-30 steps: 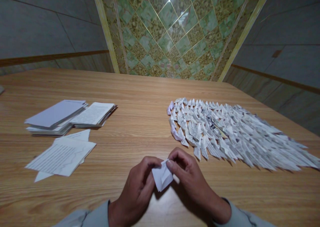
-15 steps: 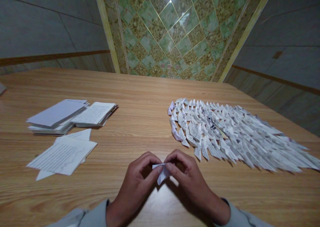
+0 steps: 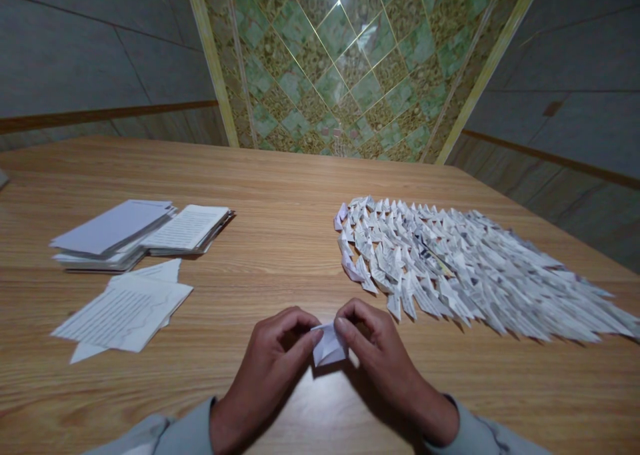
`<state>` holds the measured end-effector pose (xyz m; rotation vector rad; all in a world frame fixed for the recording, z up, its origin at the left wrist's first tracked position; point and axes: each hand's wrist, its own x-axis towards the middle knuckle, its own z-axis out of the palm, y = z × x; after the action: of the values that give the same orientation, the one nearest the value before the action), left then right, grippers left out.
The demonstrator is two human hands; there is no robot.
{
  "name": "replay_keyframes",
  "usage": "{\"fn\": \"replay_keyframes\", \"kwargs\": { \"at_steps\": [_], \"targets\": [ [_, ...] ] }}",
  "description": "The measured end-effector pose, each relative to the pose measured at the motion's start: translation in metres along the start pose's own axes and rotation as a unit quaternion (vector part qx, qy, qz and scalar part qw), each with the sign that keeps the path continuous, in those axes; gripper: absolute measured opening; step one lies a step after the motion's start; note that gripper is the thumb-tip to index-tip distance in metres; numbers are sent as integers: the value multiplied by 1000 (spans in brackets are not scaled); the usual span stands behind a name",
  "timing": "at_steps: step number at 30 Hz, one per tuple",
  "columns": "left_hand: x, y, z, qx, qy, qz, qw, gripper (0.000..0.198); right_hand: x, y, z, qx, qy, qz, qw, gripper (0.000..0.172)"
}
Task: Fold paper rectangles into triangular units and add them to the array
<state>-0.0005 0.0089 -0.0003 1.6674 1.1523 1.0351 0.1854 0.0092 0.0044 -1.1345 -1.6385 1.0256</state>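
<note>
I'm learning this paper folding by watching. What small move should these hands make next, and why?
Probably sharpen the crease: pinch the small white folded paper harder between the left hand and right hand. It looks soft and open, while the folded paper pieces in rows on the right look tight and pointed.

Your folded piece (image 3: 329, 347) is thin, matt white paper, and the overlapping folded shapes (image 3: 465, 275) beside it are printed paper. The worktop (image 3: 280, 181) is smooth, satin-finished wood grain; the ceiling panels (image 3: 340, 75) look glossy.
</note>
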Motion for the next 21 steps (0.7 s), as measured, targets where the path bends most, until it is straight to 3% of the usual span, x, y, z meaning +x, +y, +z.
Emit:
{"fn": "replay_keyframes", "kwargs": {
  "at_steps": [4, 11, 21],
  "targets": [
    [1, 3, 1, -22, -8, -9, 1000, 20, 0, 1, 0, -14, -16, -3, 1000, 18],
    [3, 4, -2, -26, -19, 7, 999, 15, 3, 6, -2, 152, -26, 65, 986, 26],
    [-1, 1, -2, -38, -13, 12, 999, 21, 2, 2, -2, 60, -25, 12, 998, 22]
  ]
}}
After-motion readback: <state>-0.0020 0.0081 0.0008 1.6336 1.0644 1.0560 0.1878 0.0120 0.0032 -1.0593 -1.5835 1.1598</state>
